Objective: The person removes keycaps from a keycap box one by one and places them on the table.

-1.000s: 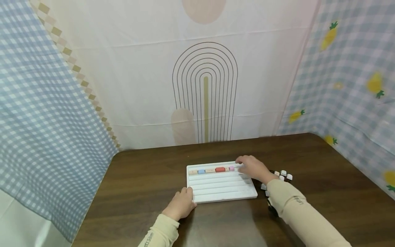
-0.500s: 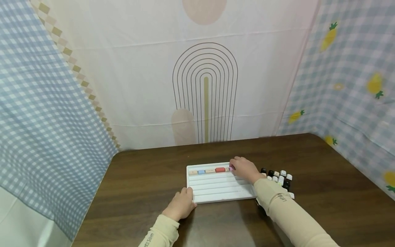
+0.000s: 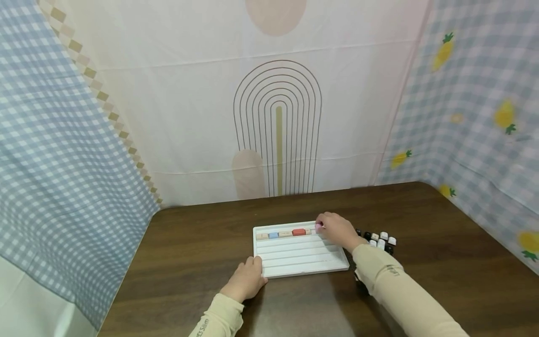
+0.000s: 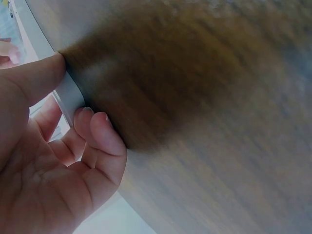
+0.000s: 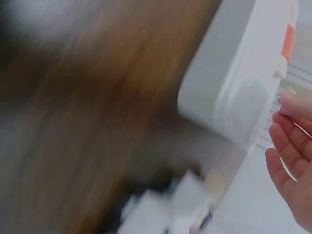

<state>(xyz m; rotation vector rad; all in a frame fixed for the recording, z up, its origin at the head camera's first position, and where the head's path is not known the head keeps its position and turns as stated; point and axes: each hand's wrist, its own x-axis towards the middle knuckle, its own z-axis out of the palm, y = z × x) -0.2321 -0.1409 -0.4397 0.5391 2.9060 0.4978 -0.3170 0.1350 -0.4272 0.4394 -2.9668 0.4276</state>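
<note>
A white ridged tray (image 3: pixel 301 257) lies on the table, with a row of keycaps along its top groove: beige ones, a blue keycap (image 3: pixel 273 235) and a red keycap (image 3: pixel 298 232). At the tray's near left corner my left hand (image 3: pixel 246 278) grips the edge; the left wrist view has the thumb (image 4: pixel 41 78) and curled fingers around it. Over the row's right end, my right hand (image 3: pixel 337 230) pinches a pink-purple keycap (image 5: pixel 283 108) between thumb and fingertip. The other right fingers are spread loosely. Part of the tray's right side is hidden under that hand.
Right of the tray sits a cluster of black and white keycaps (image 3: pixel 381 243), partly covered by the right sleeve (image 3: pixel 387 276). The dark wooden table (image 3: pixel 202 229) runs back to a patterned cloth backdrop (image 3: pixel 198 117).
My right hand came left from the tray's far right corner to the row's end and took hold of the pink-purple keycap, then shifted slightly. My left hand kept its grip on the tray.
</note>
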